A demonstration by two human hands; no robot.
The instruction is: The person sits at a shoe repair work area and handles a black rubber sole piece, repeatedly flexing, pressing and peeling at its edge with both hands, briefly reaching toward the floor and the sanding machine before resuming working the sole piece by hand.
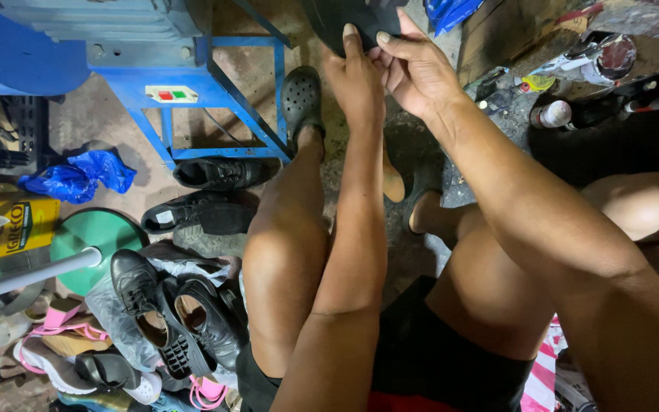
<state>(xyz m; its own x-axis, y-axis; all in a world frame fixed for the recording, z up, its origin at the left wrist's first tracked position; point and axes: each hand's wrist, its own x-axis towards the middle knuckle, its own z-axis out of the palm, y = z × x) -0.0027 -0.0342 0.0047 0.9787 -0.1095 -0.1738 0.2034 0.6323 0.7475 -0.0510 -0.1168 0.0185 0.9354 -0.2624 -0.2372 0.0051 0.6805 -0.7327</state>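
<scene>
Both my hands are raised at the top of the view and grip a flat black sole-like piece (pixel 345 19) that runs off the top edge. My left hand (pixel 354 76) pinches its lower edge with the thumb on top. My right hand (pixel 413 65) holds the same edge just to the right, fingers pressed on it. My forearms cross above my bare knees. Below the hands, my foot wears a black perforated clog (pixel 303 99) on the dirty floor.
A blue metal machine frame (pixel 215 84) with a switch box stands at upper left. Black shoes (pixel 215 174) lie beside it, and a heap of assorted shoes (pixel 169 320) fills the lower left, near a green stand (pixel 97 240). Bottles (pixel 554 114) and clutter sit at upper right.
</scene>
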